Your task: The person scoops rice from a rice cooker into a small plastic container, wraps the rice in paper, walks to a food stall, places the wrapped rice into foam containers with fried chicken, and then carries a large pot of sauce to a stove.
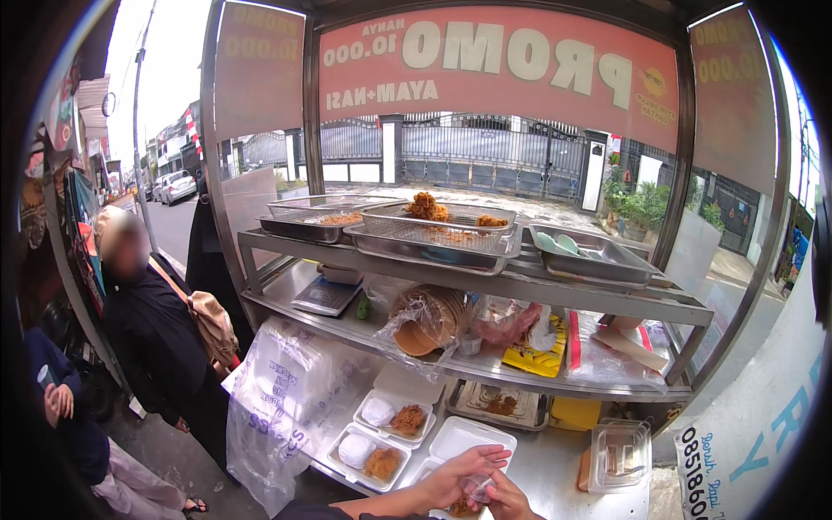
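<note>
My right hand (507, 498) grips a small clear plastic cup (478, 486). My left hand (463, 474) is beside the cup with its fingers stretched out; whether it touches the cup is hard to tell. Beneath both hands is an open white foam box (474, 439), partly hidden, with fried chicken (463, 506) in it. To the left stand two more open foam boxes, a nearer one (366, 484) and a farther one (426, 437). Each holds a white wrapped bundle and fried chicken, the nearer bundle (356, 450) and the farther bundle (377, 412) lying on the left.
A plastic bag of stacked foam boxes (292, 383) stands at left. A metal tray (455, 406) and clear lidded container (621, 458) are on the counter. Above, shelves hold paper bowls (422, 322) and chicken trays (429, 253). A person (162, 325) stands left of the cart.
</note>
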Available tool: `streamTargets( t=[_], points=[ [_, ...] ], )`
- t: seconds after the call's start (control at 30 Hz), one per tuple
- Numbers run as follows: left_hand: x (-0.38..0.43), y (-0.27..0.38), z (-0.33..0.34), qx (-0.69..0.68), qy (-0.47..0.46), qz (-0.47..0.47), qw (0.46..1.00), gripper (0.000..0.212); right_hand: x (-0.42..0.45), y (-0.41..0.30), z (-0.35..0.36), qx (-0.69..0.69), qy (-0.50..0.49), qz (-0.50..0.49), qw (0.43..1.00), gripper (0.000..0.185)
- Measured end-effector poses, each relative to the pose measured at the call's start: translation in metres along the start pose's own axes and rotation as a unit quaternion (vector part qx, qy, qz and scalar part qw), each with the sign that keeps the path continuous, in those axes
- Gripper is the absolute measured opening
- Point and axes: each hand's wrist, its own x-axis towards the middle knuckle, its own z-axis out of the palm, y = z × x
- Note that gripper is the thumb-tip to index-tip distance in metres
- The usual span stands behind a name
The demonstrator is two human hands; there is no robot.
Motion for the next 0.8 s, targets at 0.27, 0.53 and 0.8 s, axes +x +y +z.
streamTargets(
  t=[0.27,0.53,0.8],
  points=[
    [-0.011,-0.011,-0.021,-0.192,-0.064,-0.123,0.972,0.074,0.009,-0.001,0.017,-0.571,0.162,-0.318,0.739,0.048],
    [-0.028,-0.042,-0.062,-0.195,0.08,-0.062,0.976,0.026,-0.014,0.007,0.029,-0.705,0.221,-0.174,0.651,0.046],
    [0.008,-0.06,-0.029,0.181,0.027,-0.068,0.981,0.015,-0.16,-0.091,-0.096,-0.775,0.508,0.066,0.371,0.058]
  ],
)
